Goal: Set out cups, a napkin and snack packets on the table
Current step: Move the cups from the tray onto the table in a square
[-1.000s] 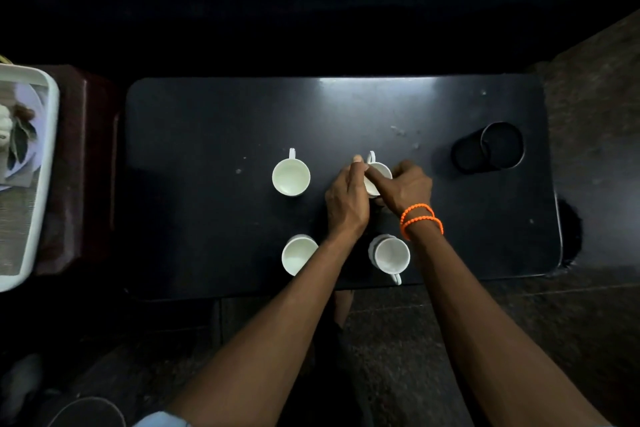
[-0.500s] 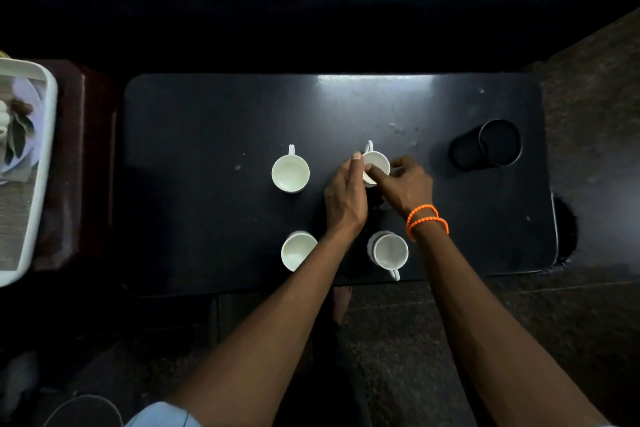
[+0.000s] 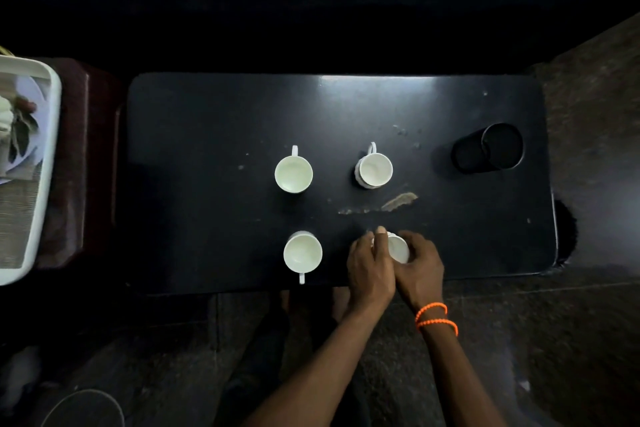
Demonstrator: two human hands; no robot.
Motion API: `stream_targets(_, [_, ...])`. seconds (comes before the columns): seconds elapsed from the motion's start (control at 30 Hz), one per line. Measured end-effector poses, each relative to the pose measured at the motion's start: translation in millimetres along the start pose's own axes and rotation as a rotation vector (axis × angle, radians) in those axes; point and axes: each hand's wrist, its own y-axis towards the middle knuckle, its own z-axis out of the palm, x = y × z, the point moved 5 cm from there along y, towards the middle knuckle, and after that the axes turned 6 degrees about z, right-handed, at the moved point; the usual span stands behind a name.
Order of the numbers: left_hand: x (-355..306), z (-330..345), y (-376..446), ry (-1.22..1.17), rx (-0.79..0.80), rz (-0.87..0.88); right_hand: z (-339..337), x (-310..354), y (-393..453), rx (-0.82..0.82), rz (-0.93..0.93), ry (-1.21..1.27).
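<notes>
Several white cups stand in a square on the black table (image 3: 207,121). The far left cup (image 3: 293,173) and far right cup (image 3: 375,170) have handles pointing away from me. The near left cup (image 3: 302,252) has its handle toward me. Both hands are round the near right cup (image 3: 398,247), which is mostly hidden. My left hand (image 3: 370,263) curls round its left side, and my right hand (image 3: 419,263), with orange bead bracelets at the wrist, curls round its right side. No napkin or snack packet lies on the table.
A black cylindrical holder (image 3: 491,148) stands at the table's far right. A white tray (image 3: 45,163) with a patterned plate rests on a dark red stool at the left. A pale smear (image 3: 398,201) marks the tabletop between the right cups. The floor lies below the near edge.
Both hands left the far right cup standing and came back toward me to the near right cup, which they now hold.
</notes>
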Motion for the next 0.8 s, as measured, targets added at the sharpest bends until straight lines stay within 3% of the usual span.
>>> stream_targets(0.3, [1.0,-8.2,-3.3,-0.039,-0.025,0.047,7.4,2.4,-3.9,-0.051,0.028,0.018])
stream_targets(0.5, [1.4,-16.9,-0.6,-0.016,0.016,0.068,6.0,8.1,0.9,0.011,0.058,-0.053])
stream_targets(0.57, [-3.1,-26.5,0.2,-0.058,0.011,0.116,-2.7,18.8,2.2,-0.063,0.064,-0.088])
stream_targets(0.67, [-12.1,-58.1,1.4,-0.151,-0.085,0.186,-12.5,50.8,0.7,-0.207,-0.010,-0.082])
stream_targets(0.8, [-23.2,-113.7,12.6,-0.271,-0.188,0.210,6.8,117.4,-8.4,-0.158,-0.189,-0.029])
